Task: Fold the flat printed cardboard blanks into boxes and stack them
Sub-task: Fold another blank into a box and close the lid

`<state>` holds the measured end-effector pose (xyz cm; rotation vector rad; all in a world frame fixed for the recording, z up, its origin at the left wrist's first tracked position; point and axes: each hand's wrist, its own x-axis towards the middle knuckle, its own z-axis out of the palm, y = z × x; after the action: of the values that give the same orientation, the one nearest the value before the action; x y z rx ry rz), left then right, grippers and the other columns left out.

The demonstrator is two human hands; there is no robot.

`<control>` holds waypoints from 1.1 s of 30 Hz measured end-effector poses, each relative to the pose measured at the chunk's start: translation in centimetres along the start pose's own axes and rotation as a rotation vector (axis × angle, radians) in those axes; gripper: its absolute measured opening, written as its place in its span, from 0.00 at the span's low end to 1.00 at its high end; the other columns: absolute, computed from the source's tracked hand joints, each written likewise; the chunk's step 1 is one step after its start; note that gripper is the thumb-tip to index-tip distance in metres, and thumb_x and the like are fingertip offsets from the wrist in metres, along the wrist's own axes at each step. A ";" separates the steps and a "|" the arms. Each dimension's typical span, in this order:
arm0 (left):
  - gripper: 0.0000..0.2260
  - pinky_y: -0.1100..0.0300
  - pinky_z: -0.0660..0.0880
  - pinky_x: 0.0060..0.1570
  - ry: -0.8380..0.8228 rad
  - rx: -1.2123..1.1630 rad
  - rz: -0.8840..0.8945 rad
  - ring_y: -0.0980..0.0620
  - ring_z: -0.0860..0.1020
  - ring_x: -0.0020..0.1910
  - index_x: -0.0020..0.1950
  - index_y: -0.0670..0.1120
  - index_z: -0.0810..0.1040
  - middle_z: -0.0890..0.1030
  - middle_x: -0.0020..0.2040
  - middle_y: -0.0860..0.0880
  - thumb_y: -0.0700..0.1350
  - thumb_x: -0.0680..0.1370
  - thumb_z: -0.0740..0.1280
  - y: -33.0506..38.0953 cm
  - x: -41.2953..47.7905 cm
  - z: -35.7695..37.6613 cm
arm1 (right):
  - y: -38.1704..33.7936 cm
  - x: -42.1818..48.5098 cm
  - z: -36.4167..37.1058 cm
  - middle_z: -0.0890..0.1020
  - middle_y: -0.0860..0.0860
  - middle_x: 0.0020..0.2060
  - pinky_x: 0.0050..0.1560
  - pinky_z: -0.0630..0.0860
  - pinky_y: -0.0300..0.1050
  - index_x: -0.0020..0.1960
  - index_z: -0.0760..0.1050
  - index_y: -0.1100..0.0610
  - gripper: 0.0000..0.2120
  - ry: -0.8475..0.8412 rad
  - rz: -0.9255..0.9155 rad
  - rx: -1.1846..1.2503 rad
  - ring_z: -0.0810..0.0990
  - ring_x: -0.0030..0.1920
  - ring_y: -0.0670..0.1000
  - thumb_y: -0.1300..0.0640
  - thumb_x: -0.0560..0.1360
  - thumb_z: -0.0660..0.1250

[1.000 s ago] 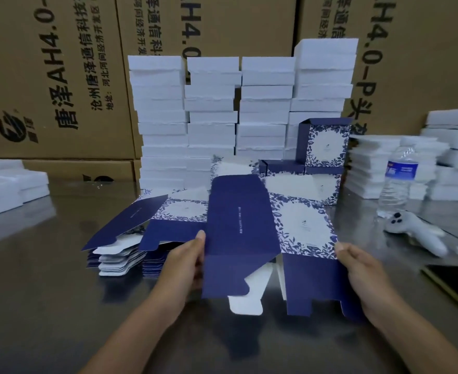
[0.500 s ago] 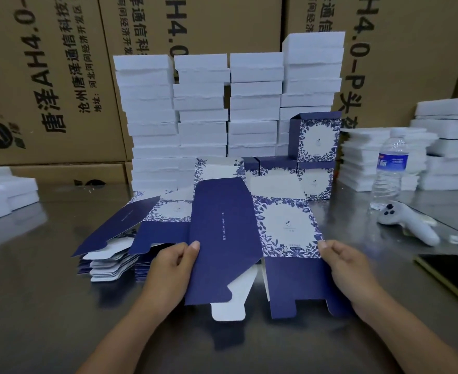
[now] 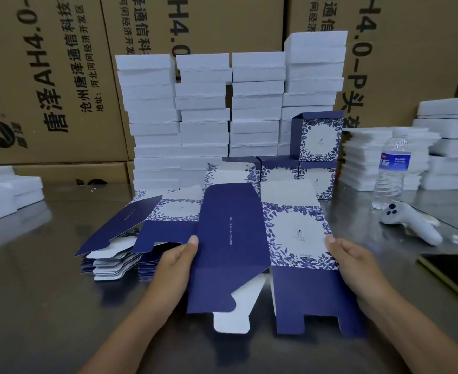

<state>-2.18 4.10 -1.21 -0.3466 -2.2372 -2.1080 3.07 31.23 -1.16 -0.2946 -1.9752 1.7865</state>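
Head view: bare steel table lies open to the left of the left hand and in front of both wrists. One blue blank stands half-opened between the two hands; the left hand pinches its left edge, the right hand grips its right edge. A pile of flat blanks sits just left of the left hand. Four folded boxes stand beyond the blank, a phone right of the right hand

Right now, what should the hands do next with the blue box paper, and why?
Probably push the two sides toward each other so the blank pops into a square tube. The left hand and right hand each grip one outer edge, it is only partly opened, and its bottom flaps hang loose.
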 end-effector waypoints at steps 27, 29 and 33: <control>0.19 0.53 0.78 0.47 0.076 0.067 -0.062 0.46 0.84 0.44 0.46 0.42 0.82 0.85 0.44 0.46 0.51 0.82 0.56 0.2 0.2 -0.4 | -0.8 -0.2 0.1 0.85 0.56 0.35 0.40 0.75 0.43 0.38 0.81 0.59 0.11 -0.057 0.132 0.040 0.81 0.36 0.54 0.57 0.77 0.65; 0.19 0.48 0.78 0.51 0.050 0.080 -0.060 0.44 0.83 0.46 0.47 0.40 0.82 0.85 0.45 0.45 0.51 0.82 0.56 0.4 0.1 -0.2 | -0.8 -0.3 0.0 0.85 0.55 0.37 0.37 0.75 0.40 0.40 0.81 0.61 0.13 -0.038 0.133 0.037 0.81 0.34 0.52 0.55 0.78 0.64; 0.19 0.52 0.78 0.45 0.046 0.052 -0.073 0.46 0.83 0.41 0.44 0.40 0.82 0.85 0.43 0.43 0.50 0.82 0.57 0.4 0.0 0.1 | -1.0 -0.7 0.0 0.76 0.59 0.38 0.44 0.67 0.48 0.48 0.71 0.75 0.21 -0.036 0.101 0.003 0.72 0.39 0.55 0.54 0.79 0.63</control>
<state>-2.07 4.18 -0.81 -0.2156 -2.3072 -2.0650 3.81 30.78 -0.33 -0.3700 -2.0144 1.8691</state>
